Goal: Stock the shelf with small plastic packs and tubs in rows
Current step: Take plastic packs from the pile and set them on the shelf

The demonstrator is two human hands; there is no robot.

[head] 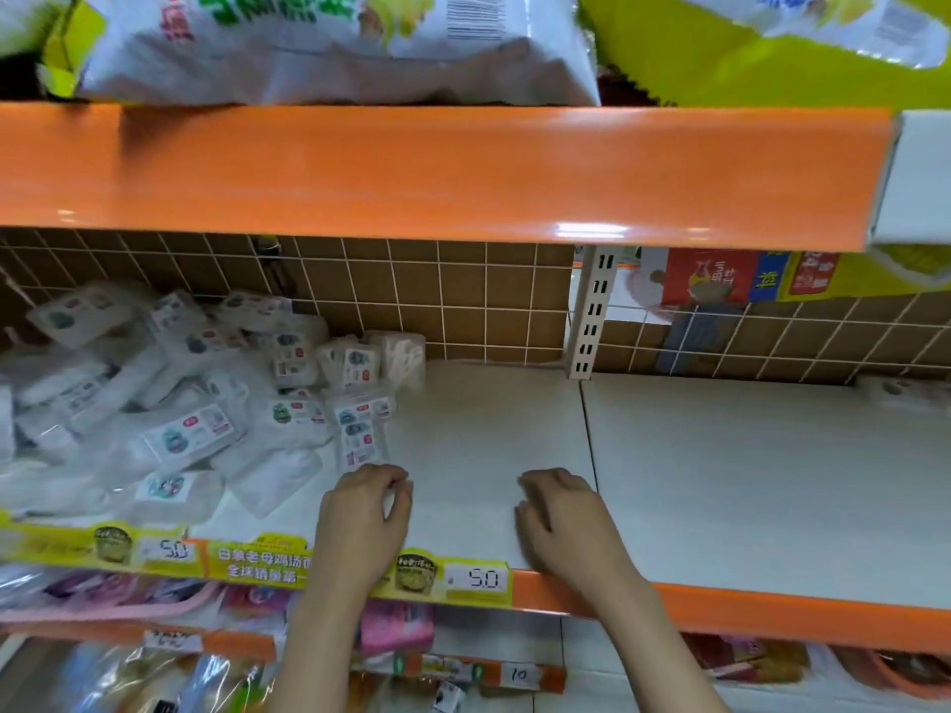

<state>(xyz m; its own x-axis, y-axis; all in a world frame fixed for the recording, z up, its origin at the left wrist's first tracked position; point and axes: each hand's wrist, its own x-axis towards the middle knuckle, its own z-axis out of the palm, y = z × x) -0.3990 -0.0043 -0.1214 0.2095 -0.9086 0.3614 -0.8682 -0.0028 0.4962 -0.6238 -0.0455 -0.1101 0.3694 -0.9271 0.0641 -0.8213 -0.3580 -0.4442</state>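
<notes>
Both hands curl empty on the shelf [720,481]; the packs [170,403] lie jumbled beyond-left of the nearer left hand [363,517], away from the right hand [563,517].

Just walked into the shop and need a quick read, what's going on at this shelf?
A person is stocking the white shelf. Small plastic packs lie in a loose heap on its left side, not yet in rows. Both hands rest on the bare shelf near the front edge: the left hand beside the heap, the right hand farther right. Both look loosely curled and empty.
</notes>
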